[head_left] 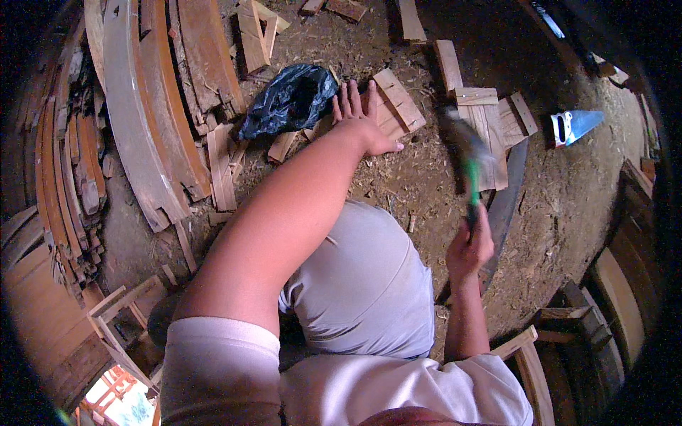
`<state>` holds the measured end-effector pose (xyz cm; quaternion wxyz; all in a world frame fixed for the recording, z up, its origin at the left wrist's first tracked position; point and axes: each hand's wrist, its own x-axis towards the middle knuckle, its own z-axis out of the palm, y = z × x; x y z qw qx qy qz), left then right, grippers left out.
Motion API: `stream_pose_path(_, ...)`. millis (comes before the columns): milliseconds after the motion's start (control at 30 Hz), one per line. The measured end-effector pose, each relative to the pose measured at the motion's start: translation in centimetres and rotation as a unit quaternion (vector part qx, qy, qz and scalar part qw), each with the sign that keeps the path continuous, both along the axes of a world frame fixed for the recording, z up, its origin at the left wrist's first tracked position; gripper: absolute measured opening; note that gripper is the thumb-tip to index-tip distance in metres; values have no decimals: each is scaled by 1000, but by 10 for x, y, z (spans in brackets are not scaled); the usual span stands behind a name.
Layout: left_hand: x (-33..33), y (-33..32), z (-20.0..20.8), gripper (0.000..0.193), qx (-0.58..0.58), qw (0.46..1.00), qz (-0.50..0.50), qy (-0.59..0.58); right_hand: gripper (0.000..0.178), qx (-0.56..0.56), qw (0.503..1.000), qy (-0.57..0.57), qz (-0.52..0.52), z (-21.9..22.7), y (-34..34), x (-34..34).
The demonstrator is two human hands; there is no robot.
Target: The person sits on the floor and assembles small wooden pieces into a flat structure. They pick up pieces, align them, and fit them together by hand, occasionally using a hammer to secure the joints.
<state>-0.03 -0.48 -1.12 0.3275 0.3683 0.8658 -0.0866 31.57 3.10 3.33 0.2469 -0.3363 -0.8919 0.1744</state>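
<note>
My left hand lies flat with its fingers spread, pressing on or beside a small piece of nailed boards on the ground. Part of that wood is covered by the hand. Closed around the dark lower grip of a green-handled hammer is my right hand. Motion smears the hammer's head. Just beyond it rest more boards joined together, with a crosspiece at their far end. A crumpled black plastic bag sits to the left of my left hand.
A handsaw with a pale handle lies at the right. Long curved planks are stacked along the left. Offcuts, including a wooden bracket, are scattered on the dirt floor among shavings. Wooden frames stand at the lower right.
</note>
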Motion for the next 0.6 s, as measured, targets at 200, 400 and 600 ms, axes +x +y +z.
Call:
stream_pose_path(200,-1,-3,1,159,26,1000,10,-14,42,-24,997,-46,55,14,-2,-8)
stream_pose_path(400,1,-2,8,158,-3,1000,9,-12,44,-17,1000,1,14,-10,-5,-3)
stream_pose_path(600,0,2,9,154,11,999,27,-19,36,-131,990,17,-46,-24,22,-8)
